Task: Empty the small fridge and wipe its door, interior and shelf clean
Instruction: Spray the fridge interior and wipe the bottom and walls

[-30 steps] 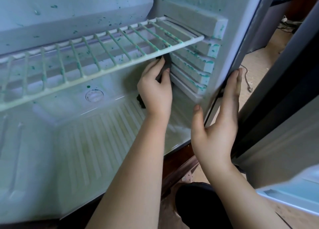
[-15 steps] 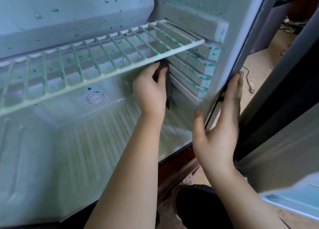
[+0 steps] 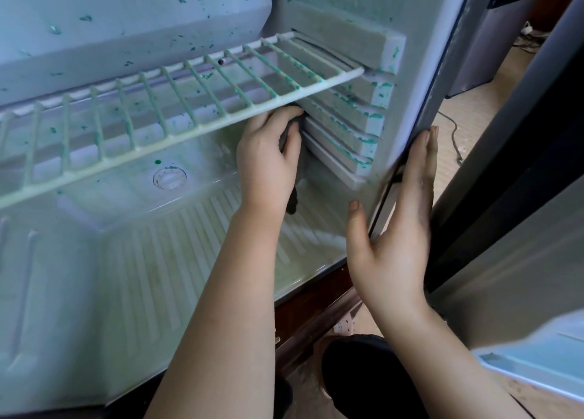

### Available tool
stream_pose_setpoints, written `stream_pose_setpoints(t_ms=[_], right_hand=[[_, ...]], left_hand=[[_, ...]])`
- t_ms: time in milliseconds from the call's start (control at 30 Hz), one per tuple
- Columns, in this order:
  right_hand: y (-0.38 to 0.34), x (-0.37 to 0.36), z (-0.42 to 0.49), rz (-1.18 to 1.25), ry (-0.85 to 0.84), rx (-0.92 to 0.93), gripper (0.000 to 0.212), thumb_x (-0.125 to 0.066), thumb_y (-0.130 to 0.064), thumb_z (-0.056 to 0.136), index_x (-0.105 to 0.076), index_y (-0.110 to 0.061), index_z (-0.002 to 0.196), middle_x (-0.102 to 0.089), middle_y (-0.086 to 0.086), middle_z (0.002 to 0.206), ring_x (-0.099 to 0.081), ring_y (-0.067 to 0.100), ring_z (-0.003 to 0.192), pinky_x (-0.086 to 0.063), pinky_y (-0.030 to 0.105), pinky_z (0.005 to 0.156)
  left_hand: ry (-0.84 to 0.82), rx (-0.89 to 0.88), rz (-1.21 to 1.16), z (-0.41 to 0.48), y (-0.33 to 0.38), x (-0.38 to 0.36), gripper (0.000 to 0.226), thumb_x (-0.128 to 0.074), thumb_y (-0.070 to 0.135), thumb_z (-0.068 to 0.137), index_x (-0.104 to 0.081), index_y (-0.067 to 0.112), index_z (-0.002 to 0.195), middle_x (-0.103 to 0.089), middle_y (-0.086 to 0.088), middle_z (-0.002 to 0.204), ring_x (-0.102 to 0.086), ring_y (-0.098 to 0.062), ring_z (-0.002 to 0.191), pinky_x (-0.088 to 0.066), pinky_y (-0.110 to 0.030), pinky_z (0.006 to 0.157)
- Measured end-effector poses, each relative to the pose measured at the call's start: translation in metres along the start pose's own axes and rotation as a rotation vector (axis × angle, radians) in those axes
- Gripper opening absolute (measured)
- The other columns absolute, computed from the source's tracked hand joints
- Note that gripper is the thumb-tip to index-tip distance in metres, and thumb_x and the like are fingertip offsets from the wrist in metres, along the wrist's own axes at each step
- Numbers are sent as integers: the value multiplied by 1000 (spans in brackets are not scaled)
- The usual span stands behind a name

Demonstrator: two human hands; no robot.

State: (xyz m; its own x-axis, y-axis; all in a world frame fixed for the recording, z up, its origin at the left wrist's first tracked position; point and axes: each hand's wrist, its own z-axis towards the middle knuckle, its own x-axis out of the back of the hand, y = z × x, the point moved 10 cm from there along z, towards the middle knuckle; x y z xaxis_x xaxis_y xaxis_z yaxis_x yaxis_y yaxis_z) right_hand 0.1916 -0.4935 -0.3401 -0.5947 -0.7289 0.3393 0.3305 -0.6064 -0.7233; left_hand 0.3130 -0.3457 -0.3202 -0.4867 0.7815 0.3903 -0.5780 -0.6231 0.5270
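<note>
- While I watched through the head camera, the fridge stood open with its wire shelf seated in the side rails; the white bars were speckled green, and I saw nothing stored on them.
- Below, the ribbed floor looked dull and yellowed, with a round cap set in the back step.
- I judged the step in hand to be wiping the right inner wall: the left hand had its fingers curled round a dark cloth, just under the shelf's front bar and against that wall.
- To do this well, I would have pushed the cloth into each groove of the shelf rails and run along them, since green flecks clung to their edges.
- The right hand lay flat and straight-fingered on the cabinet's front edge, thumb inside, holding nothing; bracing there should have steadied the fridge.
- Farthest right, the open door showed only in part.
</note>
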Motion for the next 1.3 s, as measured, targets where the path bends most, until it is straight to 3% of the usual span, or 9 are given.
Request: stream_pose_setpoints(t_ms=[167, 300, 500, 700, 900, 1067, 1300], right_hand=[[0, 1, 1, -3, 18, 0, 82, -57, 14, 81, -10, 5, 148, -10, 11, 154, -4, 5, 144, -5, 13, 115], [1, 1, 1, 14, 26, -18, 81, -56, 13, 82, -10, 5, 148, -11, 18, 157, -6, 12, 146, -6, 14, 115], [2, 2, 0, 13, 30, -39, 81, -54, 11, 81, -10, 3, 149, -10, 3, 154, -5, 3, 144, -6, 13, 115], [2, 2, -5, 106, 6, -95, 80, -49, 14, 83, -12, -5, 151, -9, -2, 155, -5, 0, 144, -8, 11, 114], [2, 5, -8, 164, 7, -123, 57, -39, -2, 98, -16, -3, 151, -11, 6, 160, -7, 6, 147, -9, 17, 117], [3, 6, -12, 164, 6, -130, 53, -34, -14, 101, -17, -4, 151, -14, 7, 160, -9, 5, 147, -10, 17, 117], [4, 6, -12, 203, 0, -155, 52, -33, -15, 102, -18, -6, 151, -15, 2, 159, -10, 2, 146, -11, 15, 116]], left_hand=[[80, 172, -118, -4, -4, -1, 18, -59, 4, 83, -72, 4, 95, -69, -7, 93, -63, -18, 87, -43, -14, 78], [90, 172, -129, -12, 5, 2, 16, -61, 4, 82, -73, 6, 94, -68, -4, 88, -60, -13, 81, -44, -17, 74], [61, 182, -239, -36, 33, 5, 14, -64, 3, 82, -74, 6, 93, -70, -2, 88, -64, -15, 85, -51, -25, 78], [5, 168, -253, -43, 46, 6, 14, -65, 2, 81, -74, 5, 93, -71, -3, 91, -63, -12, 88, -47, -17, 81], [-59, 165, -261, -44, 52, 6, 16, -66, 6, 81, -74, 7, 94, -70, -1, 90, -66, -16, 86, -51, -26, 79], [-51, 173, -261, -47, 54, 7, 15, -68, 5, 80, -75, 8, 93, -72, -1, 89, -66, -14, 85, -51, -22, 78], [-70, 258, -296, -48, 51, 3, 11, -68, 12, 80, -73, 10, 90, -73, 2, 86, -68, -14, 79, -53, -26, 75]])
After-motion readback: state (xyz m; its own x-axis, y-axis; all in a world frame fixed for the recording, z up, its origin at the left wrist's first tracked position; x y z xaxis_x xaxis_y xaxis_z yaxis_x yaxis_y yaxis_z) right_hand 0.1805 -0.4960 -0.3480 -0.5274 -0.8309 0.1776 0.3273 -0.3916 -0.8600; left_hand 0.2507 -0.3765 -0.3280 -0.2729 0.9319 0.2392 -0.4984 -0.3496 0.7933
